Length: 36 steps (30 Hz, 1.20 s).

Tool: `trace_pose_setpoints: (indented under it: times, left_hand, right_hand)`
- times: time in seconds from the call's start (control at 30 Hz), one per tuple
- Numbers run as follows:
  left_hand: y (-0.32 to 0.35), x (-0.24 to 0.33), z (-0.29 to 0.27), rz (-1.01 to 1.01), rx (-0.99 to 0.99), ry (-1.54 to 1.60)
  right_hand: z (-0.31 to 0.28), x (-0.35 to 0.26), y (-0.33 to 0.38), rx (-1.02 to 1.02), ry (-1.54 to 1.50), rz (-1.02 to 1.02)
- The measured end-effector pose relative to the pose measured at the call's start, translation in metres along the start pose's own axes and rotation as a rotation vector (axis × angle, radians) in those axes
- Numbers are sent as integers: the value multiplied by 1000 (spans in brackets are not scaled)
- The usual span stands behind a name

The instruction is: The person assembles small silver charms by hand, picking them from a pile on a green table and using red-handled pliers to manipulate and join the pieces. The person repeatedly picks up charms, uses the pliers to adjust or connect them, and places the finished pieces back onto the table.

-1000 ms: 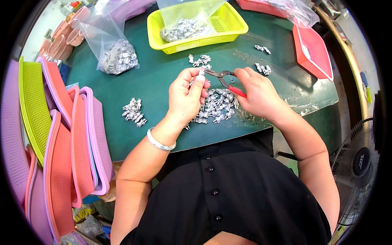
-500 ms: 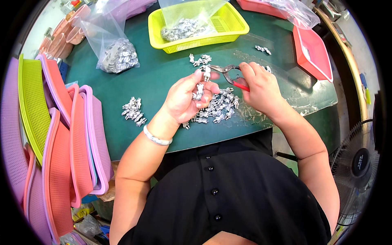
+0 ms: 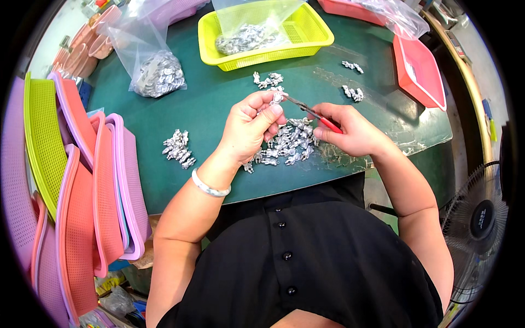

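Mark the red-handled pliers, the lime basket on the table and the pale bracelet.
Red-handled pliers [image 3: 304, 107]: head view, dark metal midsection.
Lime basket [image 3: 268, 58]: head view, outer front wall.
Pale bracelet [image 3: 206, 188]: head view, middle of the band.

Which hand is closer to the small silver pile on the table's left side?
The left. The left hand is to the right of that small silver pile, and the right hand is much farther right, holding red-handled pliers.

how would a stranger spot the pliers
Find the green table, then the person's right hand over it. It holds the pliers, pointing toward the left hand; their red-and-dark colouring sets them apart from the silver pieces nearby.
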State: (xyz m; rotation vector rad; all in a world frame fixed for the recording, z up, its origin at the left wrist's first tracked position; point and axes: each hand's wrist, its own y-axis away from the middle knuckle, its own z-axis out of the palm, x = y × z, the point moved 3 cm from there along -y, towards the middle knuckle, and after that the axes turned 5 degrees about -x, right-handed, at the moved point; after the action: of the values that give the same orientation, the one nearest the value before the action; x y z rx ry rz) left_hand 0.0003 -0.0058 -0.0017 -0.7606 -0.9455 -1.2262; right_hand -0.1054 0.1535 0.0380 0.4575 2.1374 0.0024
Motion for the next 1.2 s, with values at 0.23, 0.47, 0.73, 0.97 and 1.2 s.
trace_pose_setpoints:
  times: [0.23, 0.47, 0.73, 0.97, 1.2]
  left_hand:
    - [1, 0, 1, 27, 3, -114]
    - [2, 0, 1, 53, -5, -212]
    - [1, 2, 4, 142, -64, -373]
    - [1, 6, 6, 178, -99, -461]
    - [0, 1, 3, 200, -158, -504]
  right_hand:
    - [0, 7, 0, -48, -11, -25]
    - [-1, 11, 0, -28, 41, -71]
    - [-1, 14, 1, 75, 157, -196]
    - [-1, 14, 2, 73, 130, -140]
    - [-1, 16, 4, 34, 85, -173]
